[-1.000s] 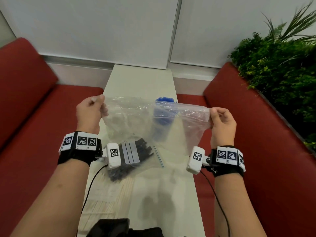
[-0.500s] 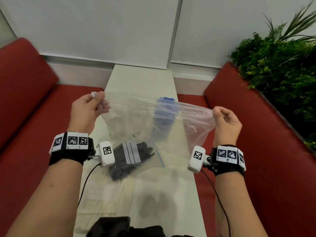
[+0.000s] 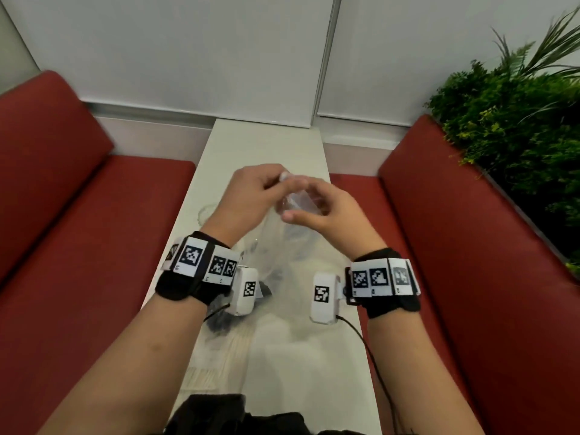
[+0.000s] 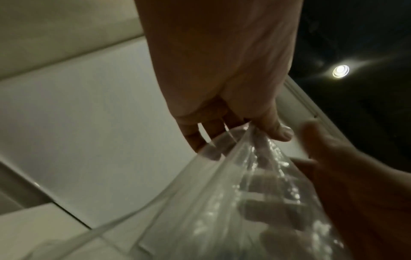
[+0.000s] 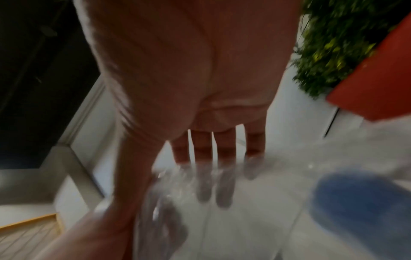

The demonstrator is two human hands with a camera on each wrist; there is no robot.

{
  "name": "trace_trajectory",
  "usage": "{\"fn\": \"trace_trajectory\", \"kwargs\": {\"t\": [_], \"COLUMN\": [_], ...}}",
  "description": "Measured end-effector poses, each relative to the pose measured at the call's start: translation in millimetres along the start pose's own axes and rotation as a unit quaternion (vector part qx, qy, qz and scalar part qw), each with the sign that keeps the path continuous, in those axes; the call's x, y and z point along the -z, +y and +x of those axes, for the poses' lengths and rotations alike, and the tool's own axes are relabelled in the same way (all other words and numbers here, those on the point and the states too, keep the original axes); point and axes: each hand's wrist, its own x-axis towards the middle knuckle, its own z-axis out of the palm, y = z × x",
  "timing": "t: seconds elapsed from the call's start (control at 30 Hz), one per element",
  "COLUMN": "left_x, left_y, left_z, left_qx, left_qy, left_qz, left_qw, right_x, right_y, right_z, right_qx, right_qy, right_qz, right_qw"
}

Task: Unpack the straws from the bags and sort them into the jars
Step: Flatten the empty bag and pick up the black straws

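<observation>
Left hand (image 3: pixel 251 196) pinches the bag (image 4: pixel 244 184) top | right hand (image 3: pixel 326 211), fingers loosely curled, reaches beside it; grip unclear | bag hangs below both hands, mid-table (image 3: pixel 266 146) | blue straws (image 5: pixel 360 207) beyond.

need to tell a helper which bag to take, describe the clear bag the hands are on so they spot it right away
Look along the narrow white table between the red benches. Above its middle, the left hand pinches the top of a clear plastic bag, with the right hand against it. Unlike the bag of black straws lying flat below, it hangs in the air and looks empty.
</observation>
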Motion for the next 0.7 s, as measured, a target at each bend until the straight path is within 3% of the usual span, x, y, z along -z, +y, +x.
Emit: {"fn": "trace_trajectory", "kwargs": {"t": [0.07, 0.13, 0.27, 0.37, 0.47, 0.57, 0.67, 0.7], "left_x": [0.8, 16.6, 58.3, 70.7, 69.7, 60.9, 51.9, 48.8], "left_y": [0.9, -10.3, -50.1, -65.2, -64.1, -60.5, -54.7, -52.9], "left_z": [0.1, -1.9, -18.2, -28.1, -30.6, -26.3, -20.4, -18.9], "left_qx": [-0.003, 0.033, 0.192, 0.296, 0.279, 0.254, 0.252, 0.245], "left_qy": [-0.029, -0.056, -0.121, -0.158, -0.155, -0.097, -0.049, -0.044], "left_qz": [-0.040, -0.047, 0.059, 0.007, -0.093, -0.116, -0.108, -0.095], "left_qw": [0.999, 0.997, 0.972, 0.942, 0.943, 0.955, 0.960, 0.964], "right_x": [-6.5, 4.0, 40.6, 51.9, 48.4, 43.5, 39.9, 35.8], "right_y": [-4.0, -1.5, 10.6, 17.2, 25.8, 38.6, 45.7, 41.4], "right_z": [3.2, 0.4, -9.1, -14.8, -20.1, -24.2, -24.7, -25.2], "right_qx": [0.005, 0.009, 0.005, 0.005, -0.021, -0.075, -0.188, -0.170], "right_qy": [0.014, 0.096, 0.261, 0.328, 0.349, 0.343, 0.385, 0.410], "right_qz": [0.025, 0.085, 0.257, 0.305, 0.278, 0.217, 0.033, -0.042], "right_qw": [1.000, 0.992, 0.931, 0.894, 0.895, 0.911, 0.903, 0.895]}}
